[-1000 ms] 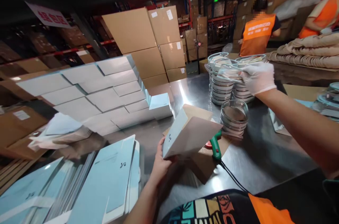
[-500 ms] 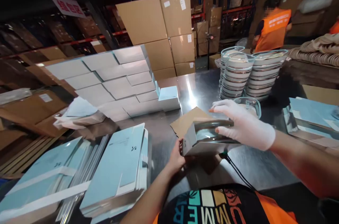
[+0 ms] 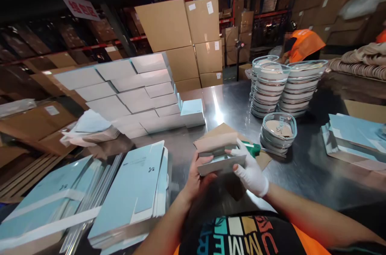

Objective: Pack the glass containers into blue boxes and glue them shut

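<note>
My bare left hand (image 3: 195,176) is wrapped round the left end of a small white carton (image 3: 223,165). On the carton's right end, the fingers of my white-gloved right hand (image 3: 251,174) are closed. The carton is tilted with its open side up, and part of something glassy shows inside; the rest is hidden by the walls and my fingers. Just beyond my right hand lies a green-handled tool (image 3: 253,149), partly covered. Under and behind the carton is a piece of brown cardboard (image 3: 223,130). A short stack of glass dishes (image 3: 279,132) stands to the right.
Taller stacks of glass dishes (image 3: 271,86) stand behind. White cartons (image 3: 135,94) form a wall at the back left. Flattened blue cartons (image 3: 132,182) lie at left, more blue cartons (image 3: 356,138) at right. A person in an orange vest (image 3: 304,44) bends over beyond the steel table (image 3: 229,98).
The glass dish has gone down into the carton. My right hand has moved left and down onto the carton's right end. The person in the background has bent over.
</note>
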### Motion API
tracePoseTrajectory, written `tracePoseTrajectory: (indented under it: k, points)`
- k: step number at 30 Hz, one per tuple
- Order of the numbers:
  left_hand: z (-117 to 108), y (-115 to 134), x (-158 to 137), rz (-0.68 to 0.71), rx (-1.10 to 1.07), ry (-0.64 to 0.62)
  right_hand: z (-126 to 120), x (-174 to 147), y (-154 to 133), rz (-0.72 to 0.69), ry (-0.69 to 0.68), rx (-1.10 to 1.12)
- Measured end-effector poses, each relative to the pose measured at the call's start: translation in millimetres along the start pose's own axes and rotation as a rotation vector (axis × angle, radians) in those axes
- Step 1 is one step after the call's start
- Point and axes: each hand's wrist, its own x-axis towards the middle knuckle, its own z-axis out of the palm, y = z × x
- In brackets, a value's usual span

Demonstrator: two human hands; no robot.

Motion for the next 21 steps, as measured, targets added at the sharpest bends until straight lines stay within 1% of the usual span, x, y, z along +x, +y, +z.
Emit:
tracePoseTrajectory:
  k: [1,2,4,5,6,7,9,11,12,14,16,18,20,21]
  points:
    - [0,4,2,0.013,0.005,-0.014,6,5,-2,0.052,0.029,0.035]
    - [0,6,3,0.009,0.0,0.005,12,10,-3,0.107,0.075,0.058]
    - [3,5,2,0.009,-0.042,0.137,23,18,-2,0.179,0.208,0.063]
    - [4,2,1,0.027,-0.067,0.214,28,20,1,0.183,0.276,0.052]
    - [4,-3,0,0.048,-0.076,0.264,32,20,3,0.166,0.329,0.038]
    - [4,-8,-2,0.065,-0.063,0.272,34,20,6,0.133,0.356,0.023]
    - [1,-17,-4,0.052,0.005,0.205,31,20,9,0.053,0.323,-0.022]
    - [-5,-22,-6,0.008,0.076,0.143,16,22,11,0.032,0.196,-0.206]
    - [-9,-23,-7,-0.004,0.091,0.146,4,24,11,0.06,0.13,-0.34]
    - [-17,-21,-9,0.008,0.105,0.204,-29,32,14,0.181,0.047,-0.613]
    - [-24,-18,-12,0.055,0.126,0.273,-66,40,19,0.33,0.056,-0.789]
    - [-29,-17,-14,0.1,0.152,0.327,-98,46,26,0.436,0.091,-0.905]
    - [-29,-19,-14,0.12,0.173,0.358,-113,45,32,0.484,0.084,-0.988]
    - [-28,-22,-14,0.123,0.175,0.367,-114,42,35,0.497,0.065,-1.01]
